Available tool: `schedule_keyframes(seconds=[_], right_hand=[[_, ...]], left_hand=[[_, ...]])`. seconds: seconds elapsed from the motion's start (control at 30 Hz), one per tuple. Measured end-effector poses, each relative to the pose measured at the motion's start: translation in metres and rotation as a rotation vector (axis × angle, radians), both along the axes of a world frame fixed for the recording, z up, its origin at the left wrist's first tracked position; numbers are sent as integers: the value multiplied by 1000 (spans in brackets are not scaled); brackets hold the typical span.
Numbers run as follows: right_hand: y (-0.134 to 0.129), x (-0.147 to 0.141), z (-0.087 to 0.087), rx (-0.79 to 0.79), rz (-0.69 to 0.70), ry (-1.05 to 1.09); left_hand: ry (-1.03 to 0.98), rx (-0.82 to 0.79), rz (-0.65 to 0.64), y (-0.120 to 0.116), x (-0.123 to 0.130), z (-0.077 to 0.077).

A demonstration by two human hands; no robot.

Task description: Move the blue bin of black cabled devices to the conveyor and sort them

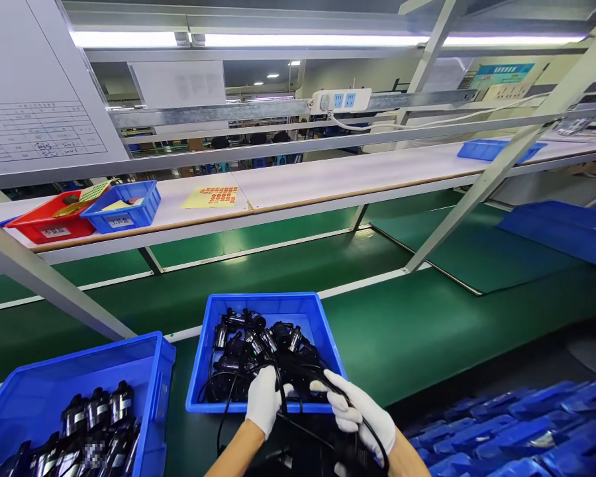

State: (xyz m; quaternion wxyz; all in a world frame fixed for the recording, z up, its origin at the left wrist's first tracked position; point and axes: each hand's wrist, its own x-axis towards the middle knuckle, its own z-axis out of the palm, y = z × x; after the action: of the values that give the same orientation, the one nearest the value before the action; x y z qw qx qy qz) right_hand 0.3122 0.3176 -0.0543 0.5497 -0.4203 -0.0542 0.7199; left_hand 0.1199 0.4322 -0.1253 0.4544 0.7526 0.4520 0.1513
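Observation:
Both hands wear white gloves at the near edge of a blue bin (328, 331) of black cylindrical parts (253, 341) with cables. My left hand (265, 402) is closed around black cable over the bin's front rim. To its right, my right hand (357, 411) has its fingers curled round black cables (302, 361) that run from the bin past the palm. More dark cables and parts hang below the hands, partly out of frame.
Another blue bin (161, 377) with black cylinders stands at the lower left. Stacked blue trays (526, 430) fill the lower right. A shelf (298, 189) crosses above the green surface (402, 331), with slanted posts at both sides. A red bin (54, 222) sits on it.

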Motion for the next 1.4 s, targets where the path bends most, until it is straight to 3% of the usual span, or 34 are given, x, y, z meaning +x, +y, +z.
schedule_keyframes(seconds=[0.1,0.2,0.43,0.57,0.7,0.9,1.03,1.2,1.3,1.4], right_hand=[[-8,-6,-1,-56,-12,-82],[-10,-11,3,-89,-8,-137],[0,-13,8,-24,33,-223],[4,-8,3,20,32,-266],[-1,-3,-5,40,48,-309],[-11,2,-18,45,82,-405],[-18,3,-27,74,97,-508],[-32,-7,-44,85,106,-565],[-38,-20,-58,86,88,-553],[-39,-35,-68,62,68,-492]], left_hand=[[95,192,56,-2,-1,-3],[173,328,27,4,2,-5],[362,384,-327,57,1,6],[375,366,-490,75,-14,22],[450,360,-504,77,-15,44],[520,273,-558,85,-13,99],[445,96,-608,73,-39,131],[229,-248,-554,28,-89,154],[134,-411,-449,0,-120,151],[59,-498,-327,-22,-144,129]])
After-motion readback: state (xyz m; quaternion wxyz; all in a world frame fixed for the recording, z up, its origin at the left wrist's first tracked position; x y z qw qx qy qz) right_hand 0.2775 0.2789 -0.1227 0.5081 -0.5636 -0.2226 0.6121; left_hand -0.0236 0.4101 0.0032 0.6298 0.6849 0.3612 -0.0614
